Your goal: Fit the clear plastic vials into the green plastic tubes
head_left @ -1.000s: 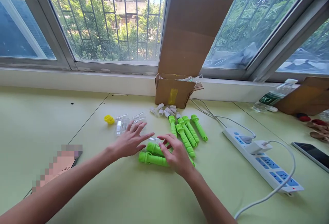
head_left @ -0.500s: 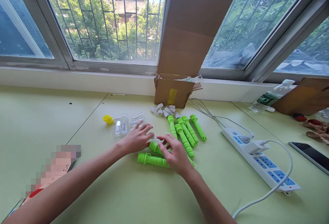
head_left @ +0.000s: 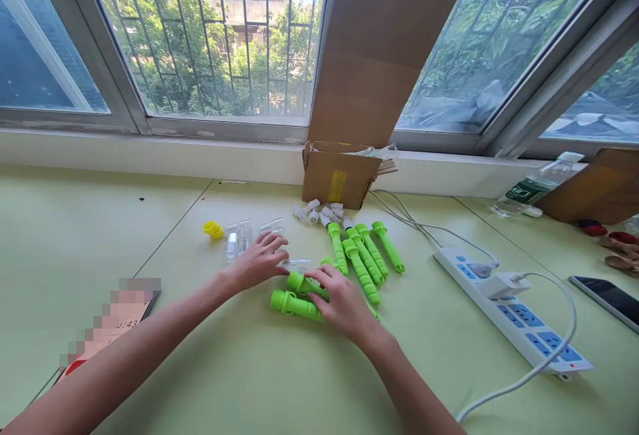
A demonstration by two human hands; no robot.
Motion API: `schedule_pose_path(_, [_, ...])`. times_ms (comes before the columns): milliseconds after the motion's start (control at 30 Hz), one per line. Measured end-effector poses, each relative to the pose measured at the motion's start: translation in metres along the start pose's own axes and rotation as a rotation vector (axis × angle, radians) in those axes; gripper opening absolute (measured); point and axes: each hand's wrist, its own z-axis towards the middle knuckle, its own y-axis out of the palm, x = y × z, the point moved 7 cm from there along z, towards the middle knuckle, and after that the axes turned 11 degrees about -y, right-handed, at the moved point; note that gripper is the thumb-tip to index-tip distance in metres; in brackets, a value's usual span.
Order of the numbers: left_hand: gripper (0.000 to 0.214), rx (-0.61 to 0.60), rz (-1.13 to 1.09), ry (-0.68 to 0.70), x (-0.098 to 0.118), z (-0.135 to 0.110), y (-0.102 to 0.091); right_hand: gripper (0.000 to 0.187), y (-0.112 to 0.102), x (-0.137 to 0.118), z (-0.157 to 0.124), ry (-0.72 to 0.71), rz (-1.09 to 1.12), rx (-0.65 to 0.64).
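On the pale green table (head_left: pixel 74 235), near its middle, covers two bright green ribbed plastic tubes (head_left: pixel 292 303) lying side by side with the right hand (head_left: pixel 342 302), fingers bent over them, though cannot tell whether truly gripping. Just left of that, lays the left hand (head_left: pixel 257 263) flat, fingers released and spread, tips beside one clear plastic vial (head_left: pixel 295 263). Beyond, counts four more green tubes (head_left: pixel 360 270) in a row, a cluster of small white plastic pieces (head_left: pixel 319 213), some three further clear vials (head_left: pixel 233 245), one yellow cap (head_left: pixel 213 229), one open cardboard box (head_left: pixel 339 179) and one white power strip (head_left: pixel 519 325).
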Motion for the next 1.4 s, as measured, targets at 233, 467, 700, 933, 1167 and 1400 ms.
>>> schedule_pose_path(233, [0.024,0.028,0.047,-0.105,-0.013,0.001,0.001,0.031,0.0,0.001,-0.001,-0.009,-0.041,-0.016])
schedule_pose_path(467, [0.023,0.05,0.086,-0.182,-0.029,0.004,0.001,0.031,0.002,0.002,-0.002,-0.004,-0.06,-0.028])
schedule_pose_path(700, [0.028,0.106,0.166,-0.294,-0.037,0.005,0.0,0.03,0.002,0.001,-0.001,0.004,-0.062,-0.041])
schedule_pose_path(933, [0.042,0.053,0.187,-0.08,-0.013,0.01,0.004,0.029,0.002,0.0,-0.001,0.003,-0.068,-0.039])
schedule_pose_path(1167, [0.036,0.002,0.215,-0.082,-0.013,0.015,0.016,0.026,0.0,-0.004,-0.001,0.011,-0.061,-0.032])
schedule_pose_path(1400, [0.033,0.029,0.252,-0.157,-0.024,0.017,0.019,0.025,0.0,-0.004,0.0,0.012,-0.052,-0.03])
